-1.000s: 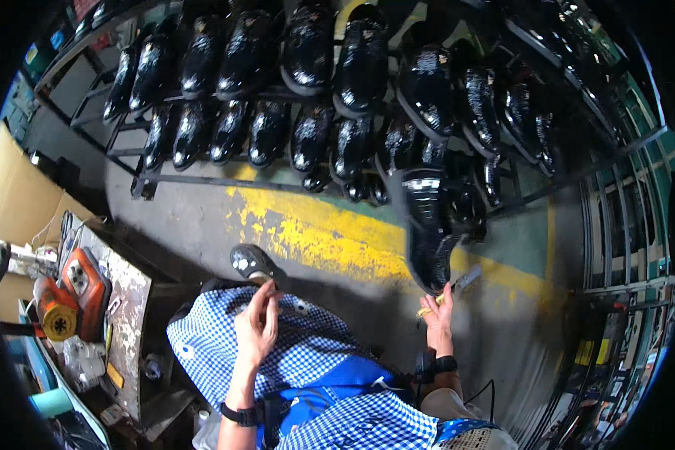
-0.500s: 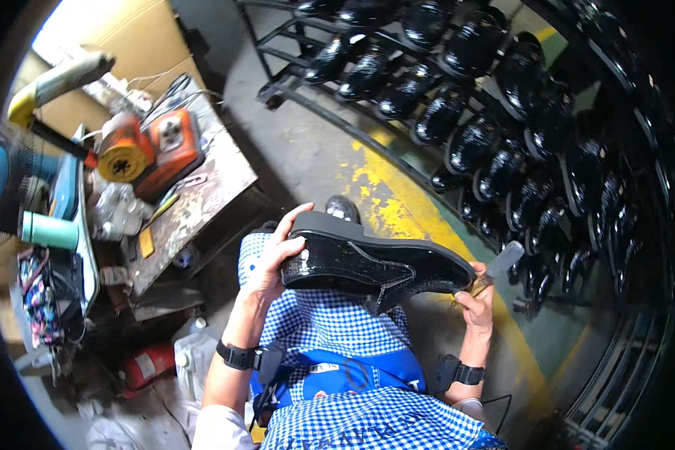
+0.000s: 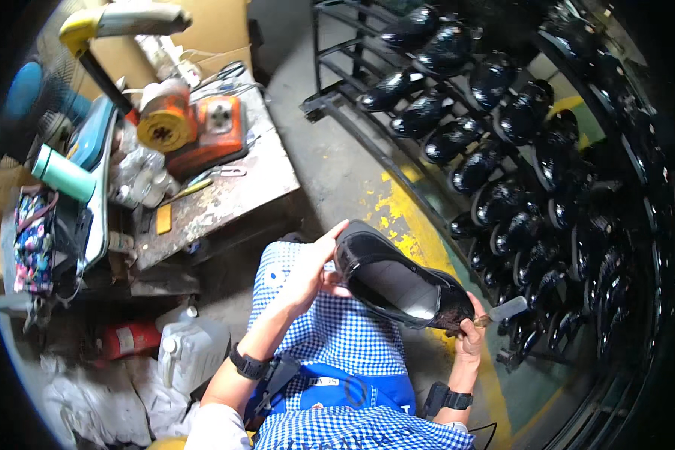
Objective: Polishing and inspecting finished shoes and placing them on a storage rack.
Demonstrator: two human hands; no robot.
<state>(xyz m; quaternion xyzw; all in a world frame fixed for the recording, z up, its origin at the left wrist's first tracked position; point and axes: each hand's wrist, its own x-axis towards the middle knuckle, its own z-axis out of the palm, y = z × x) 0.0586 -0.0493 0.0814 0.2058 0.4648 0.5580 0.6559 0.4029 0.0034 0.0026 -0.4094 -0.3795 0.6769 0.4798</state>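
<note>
A glossy black shoe [image 3: 446, 289] is held over my lap, its opening up and its pale grey insole showing. My left hand [image 3: 313, 274] grips it at the heel, thumb along the edge and fingers curled beneath. At the toe, my right hand [image 3: 469, 339] pinches the shoe and also keeps hold of a small tool [image 3: 508, 309]. That tool has a flat, pale grey blade pointing away to the right and a brownish part by my fingers; most of its handle is hidden. A blue-and-white checked apron [image 3: 330, 322] covers my lap below the shoe.
Black racks [image 3: 352, 101] full of shiny black shoes stand ahead and to the right. On the left is a worn workbench [image 3: 259, 187] with an orange machine [image 3: 221, 127], a green bottle [image 3: 64, 172] and a yellow block [image 3: 163, 219]. A white jug [image 3: 195, 349] stands low left.
The shoe has rolled from side-on, sole uppermost, to opening-up, and sits slightly lower and further right. Both hands still hold it. The view has shifted, so the bench appears further right.
</note>
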